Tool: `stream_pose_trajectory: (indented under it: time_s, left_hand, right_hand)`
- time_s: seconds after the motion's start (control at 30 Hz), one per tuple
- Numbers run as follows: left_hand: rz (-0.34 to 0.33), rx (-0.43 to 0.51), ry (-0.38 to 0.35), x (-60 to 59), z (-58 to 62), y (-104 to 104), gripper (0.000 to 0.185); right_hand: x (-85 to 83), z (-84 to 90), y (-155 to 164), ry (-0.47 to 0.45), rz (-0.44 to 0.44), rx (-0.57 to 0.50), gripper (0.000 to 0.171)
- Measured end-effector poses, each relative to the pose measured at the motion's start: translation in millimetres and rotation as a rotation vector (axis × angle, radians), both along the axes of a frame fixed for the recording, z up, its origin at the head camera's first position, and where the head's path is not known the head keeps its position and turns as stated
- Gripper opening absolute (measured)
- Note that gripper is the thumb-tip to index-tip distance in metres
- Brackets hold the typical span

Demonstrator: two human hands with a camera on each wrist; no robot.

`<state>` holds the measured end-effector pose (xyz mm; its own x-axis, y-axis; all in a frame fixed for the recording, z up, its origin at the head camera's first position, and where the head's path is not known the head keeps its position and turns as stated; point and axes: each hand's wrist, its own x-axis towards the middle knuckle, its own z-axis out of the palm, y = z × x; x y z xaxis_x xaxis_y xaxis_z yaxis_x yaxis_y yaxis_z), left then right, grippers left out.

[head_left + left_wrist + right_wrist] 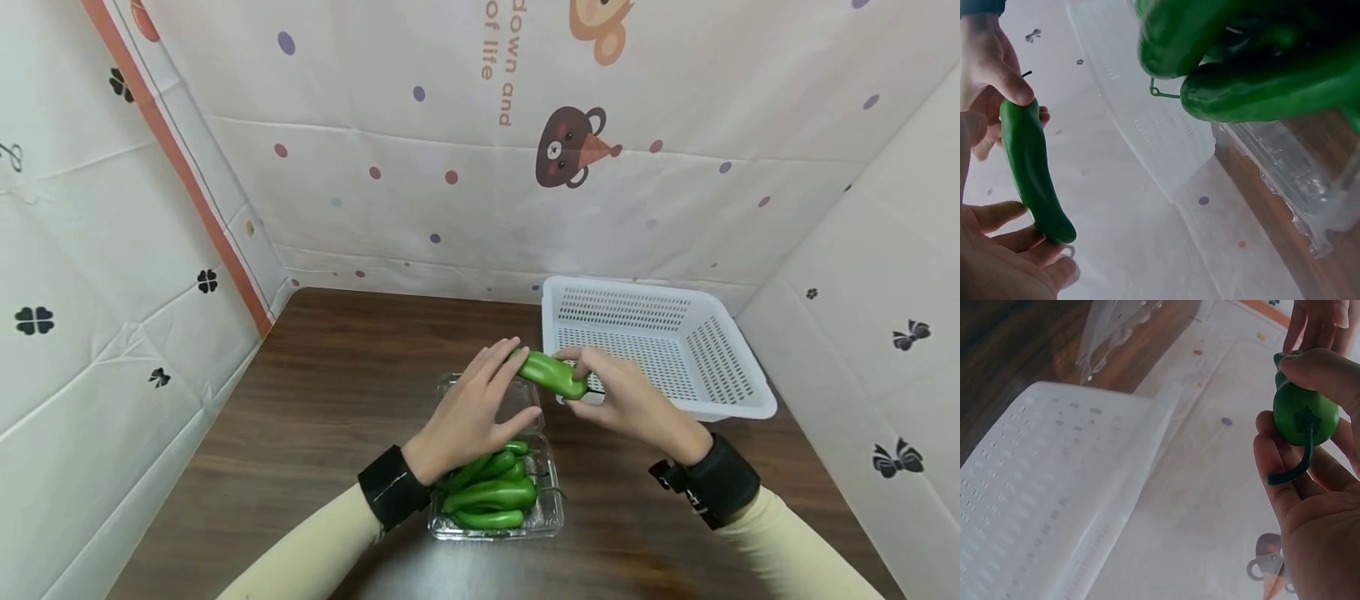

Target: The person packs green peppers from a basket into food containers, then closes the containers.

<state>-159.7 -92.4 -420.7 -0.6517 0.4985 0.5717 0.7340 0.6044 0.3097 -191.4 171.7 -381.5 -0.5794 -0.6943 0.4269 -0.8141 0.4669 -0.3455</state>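
Head view shows a dark brown wooden surface filling the lower half of the frame, closed in on three sides by white cloth panels. The back panel carries coloured dots, orange lettering and a cartoon bear with an ice-cream cone at upper centre; the left panel has black clover marks and an orange stripe running down toward the surface's far left corner; the right panel has black bows.

At the right of centre a white perforated basket sits on the surface against the back panel. At lower centre a clear plastic tray lies on the surface, holding a pile of green peppers; its transparent lid stands open behind it, partly hidden by my left hand. My left forearm and wrist cover the near left part of the pile.

Just above the tray, at centre frame, I hold one green pepper between both hands, in front of the near left corner of the basket. My right hand grips its stem end with curled fingers and thumb; the right wrist view shows the dark curved stem lying across my palm. My left hand has its fingers nearly straight, the fingertips touching the pepper's other end; the left wrist view shows the tip resting on those fingers. Both wrists wear black bands over cream sleeves.
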Motion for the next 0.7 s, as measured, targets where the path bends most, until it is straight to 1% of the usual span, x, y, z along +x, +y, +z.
stream_pose_trajectory:
  time_s: [0.17, 0.37, 0.57, 0.7]
  left_hand:
    - [-0.007, 0.0, 0.004, 13.5, 0.0, -12, 0.071]
    - [0.0, 0.017, 0.012, 29.1, 0.2, -25, 0.066]
    - [-0.011, 0.033, -0.025, 42.6, -4.3, -36, 0.06]
    - [-0.002, 0.032, -0.052, 49.8, -9.6, -41, 0.058]
  right_hand:
    - [7.8, -3.1, -6, 0.015, 0.044, -0.026, 0.041]
    - [19.2, -7.6, -16, -0.026, 0.097, -0.035, 0.04]
    - [30.0, -14.7, -26, -0.071, 0.13, -0.033, 0.042]
    - [35.6, -21.7, -32, -0.105, 0.158, -0.048, 0.043]
